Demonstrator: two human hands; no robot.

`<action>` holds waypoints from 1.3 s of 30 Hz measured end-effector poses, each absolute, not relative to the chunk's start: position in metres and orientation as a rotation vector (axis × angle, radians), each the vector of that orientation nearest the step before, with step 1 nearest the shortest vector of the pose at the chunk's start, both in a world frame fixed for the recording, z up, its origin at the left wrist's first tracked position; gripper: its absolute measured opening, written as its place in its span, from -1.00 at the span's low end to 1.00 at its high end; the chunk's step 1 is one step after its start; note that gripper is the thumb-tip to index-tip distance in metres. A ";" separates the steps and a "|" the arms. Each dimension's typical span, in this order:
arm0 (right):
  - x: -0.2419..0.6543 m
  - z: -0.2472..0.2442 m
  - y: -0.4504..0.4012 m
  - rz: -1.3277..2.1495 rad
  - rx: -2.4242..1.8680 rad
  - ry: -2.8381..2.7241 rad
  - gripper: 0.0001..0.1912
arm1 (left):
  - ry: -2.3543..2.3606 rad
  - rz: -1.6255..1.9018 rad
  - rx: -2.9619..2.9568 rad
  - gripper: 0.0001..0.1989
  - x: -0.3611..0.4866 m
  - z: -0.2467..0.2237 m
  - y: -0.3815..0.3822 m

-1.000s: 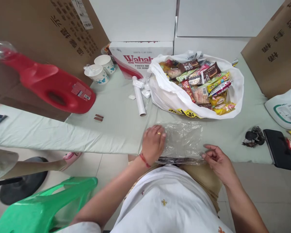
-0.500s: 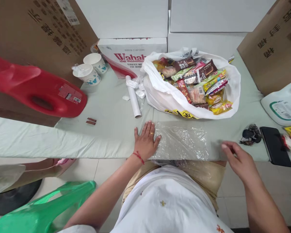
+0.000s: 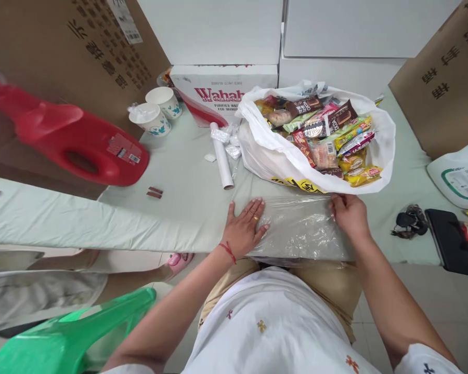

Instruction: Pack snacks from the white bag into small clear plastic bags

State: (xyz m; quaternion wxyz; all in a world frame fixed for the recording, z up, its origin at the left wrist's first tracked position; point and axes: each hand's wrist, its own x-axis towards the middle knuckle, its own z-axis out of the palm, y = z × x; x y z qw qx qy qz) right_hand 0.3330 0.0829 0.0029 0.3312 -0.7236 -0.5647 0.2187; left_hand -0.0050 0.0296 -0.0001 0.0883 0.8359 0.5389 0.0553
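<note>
A clear plastic sheet or bag [image 3: 296, 228] lies on the pale green tablecloth, part of it hanging over the front edge. My left hand [image 3: 242, 228] rests palm down with fingers spread, on the sheet's left end. At the far right corner, my right hand [image 3: 350, 215] pinches the plastic between thumb and curled fingers. Just beyond the sheet stands a white bag [image 3: 257, 148] full of wrapped snacks [image 3: 323, 130]. To its left lies a white roll [image 3: 222, 158] beside crumpled clear plastic [image 3: 232, 148].
A red jug [image 3: 81, 140], two paper cups [image 3: 152, 119] and two brown pieces [image 3: 154, 192] are at left. A phone [image 3: 450, 241], a dark bundle [image 3: 409, 221] and a white jug [image 3: 460, 171] are at right. A person's legs [image 3: 136, 280] show beside a green stool [image 3: 81, 332].
My right hand has moved left and away from my body, and has taken hold of the sheet's corner, which now looks flatter. The person's legs have shifted right.
</note>
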 end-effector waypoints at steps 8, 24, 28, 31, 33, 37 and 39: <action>0.319 -0.007 0.094 -0.003 -2.313 -1.739 -0.44 | 1.621 0.169 2.468 -0.31 -0.011 0.000 0.059; 0.260 0.051 -0.004 0.037 -1.177 -2.349 -0.72 | 1.557 0.088 2.454 -0.38 -0.010 0.001 0.109; 0.200 0.012 -0.022 0.210 -0.932 -2.656 -0.50 | 1.542 0.060 2.469 -0.38 -0.011 0.003 0.121; 0.179 -0.013 -0.029 0.325 -0.838 -2.779 -0.35 | 1.526 0.044 2.489 -0.39 -0.013 0.002 0.126; 0.171 -0.018 -0.036 0.409 -0.727 -2.836 -0.37 | 1.530 0.060 2.498 -0.39 -0.013 0.001 0.127; 0.161 -0.005 -0.045 0.554 -0.335 -2.877 -0.58 | 1.552 0.085 2.484 -0.39 -0.013 -0.002 0.127; 0.163 0.007 -0.040 0.624 -0.313 -2.788 -0.64 | 1.545 0.085 2.479 -0.39 -0.012 -0.003 0.129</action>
